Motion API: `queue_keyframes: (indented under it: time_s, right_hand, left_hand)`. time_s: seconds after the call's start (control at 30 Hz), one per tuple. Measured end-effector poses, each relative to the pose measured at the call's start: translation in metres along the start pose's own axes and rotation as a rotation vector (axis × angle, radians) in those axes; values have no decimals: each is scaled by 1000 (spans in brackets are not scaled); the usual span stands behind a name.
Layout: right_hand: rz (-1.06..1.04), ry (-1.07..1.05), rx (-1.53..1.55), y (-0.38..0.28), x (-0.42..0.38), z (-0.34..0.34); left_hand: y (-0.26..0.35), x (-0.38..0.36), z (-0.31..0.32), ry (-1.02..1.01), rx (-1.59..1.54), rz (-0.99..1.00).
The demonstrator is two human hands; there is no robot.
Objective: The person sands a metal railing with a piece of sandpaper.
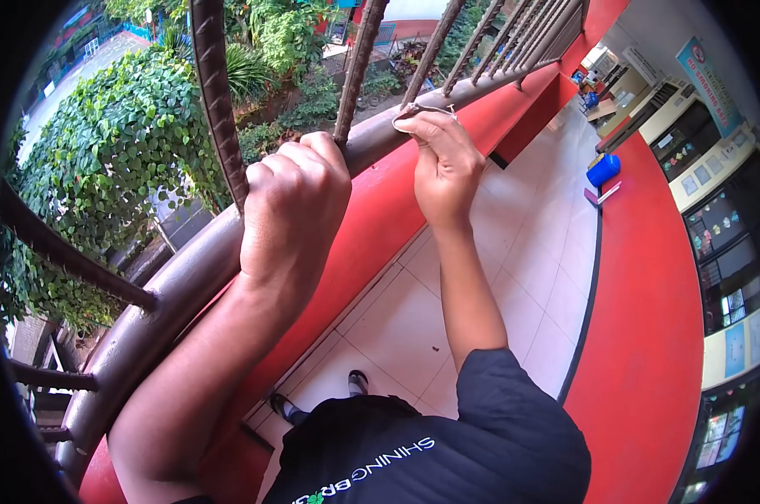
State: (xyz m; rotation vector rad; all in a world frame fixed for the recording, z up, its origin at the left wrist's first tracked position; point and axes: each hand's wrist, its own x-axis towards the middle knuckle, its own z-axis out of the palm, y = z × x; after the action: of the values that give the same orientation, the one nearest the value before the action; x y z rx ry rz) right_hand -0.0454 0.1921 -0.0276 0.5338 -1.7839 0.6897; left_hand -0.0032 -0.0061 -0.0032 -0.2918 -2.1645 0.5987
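My left hand [296,181] is closed over the thick brown metal rail [197,245], between two upright bars of ribbed steel [218,92]. Further along, my right hand [447,160] has its fingers bent together around a thin, curled piece with a pale edge [403,126]. That piece lies against the top of the rail beside another ribbed bar [430,55]. Most of it is covered by my fingers, and its kind cannot be made out.
Below the rail runs a red ledge [380,206] above a pale tiled floor [397,319], where my feet stand. Leafy plants [103,160] grow beyond the bars. A blue container [602,170] stands along the red-based wall [649,336] at right.
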Motion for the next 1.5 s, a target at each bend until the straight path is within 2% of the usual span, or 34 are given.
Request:
queue_keyframes:
  time_s: [0.07, 0.13, 0.17, 0.33, 0.4, 0.53, 0.63, 0.73, 0.8, 0.87, 0.9, 0.97, 1.0, 1.07, 1.13, 1.2, 1.23, 1.4, 1.47, 1.5]
  right_hand:
    - [-38, 0, -60, 9, 1, 1]
    - [83, 52, -31, 25, 9, 2]
    - [-29, 8, -176, 22, 8, -2]
    - [136, 11, -16, 7, 0, -7]
    - [9, -29, 19, -3, 1, -7]
    - [-23, -73, -15, -18, 5, 2]
    - [185, -56, 30, -16, 12, 1]
    - [47, -143, -8, -18, 9, -4]
    - [108, -183, 58, -17, 2, -8]
    - [-5, -253, -167, -25, 4, -13]
    - [-3, -251, -169, -25, 6, -16]
    - [31, -382, -52, -26, 11, -20]
    - [30, -380, -55, -29, 13, -19]
    - [-47, -380, 166, -36, 12, -16]
    - [-88, -391, 162, -39, 18, -15]
    - [52, -533, -139, -45, 25, -19]
    - [38, -554, -165, -40, 28, -18]
    - [11, -483, 115, -46, 7, -13]
    - [77, -496, 105, -40, 11, -16]
    - [249, -508, 49, -32, 21, -19]
  left_hand:
    - [-1, -1, 1, 3, -23, -1]
    - [-1, -1, 0, -4, -16, -1]
    - [0, 0, 1, -7, -25, -8]
    - [0, -1, 1, 0, -30, -17]
    - [0, 0, 1, 1, -34, -15]
    - [-1, 0, 1, 4, -20, -15]
    - [0, -1, 1, 7, -29, -21]
    - [0, 0, 2, 3, -17, -26]
    - [1, -1, 2, 1, -12, -23]
    - [1, -1, 3, 11, -17, -16]
    - [1, -1, 2, 13, -17, -14]
    - [0, -1, 2, 8, -9, -15]
    - [0, 0, 2, 11, -11, -15]
    - [0, -1, 3, 11, -14, -9]
    - [0, -1, 3, 23, -15, -12]
    - [1, -1, 3, 33, -16, -12]
    - [1, -1, 3, 33, -13, -10]
    - [-1, 0, 5, 53, -37, -10]
    - [-2, -1, 1, 74, -4, -15]
    - [-1, -2, 1, 67, -2, -13]
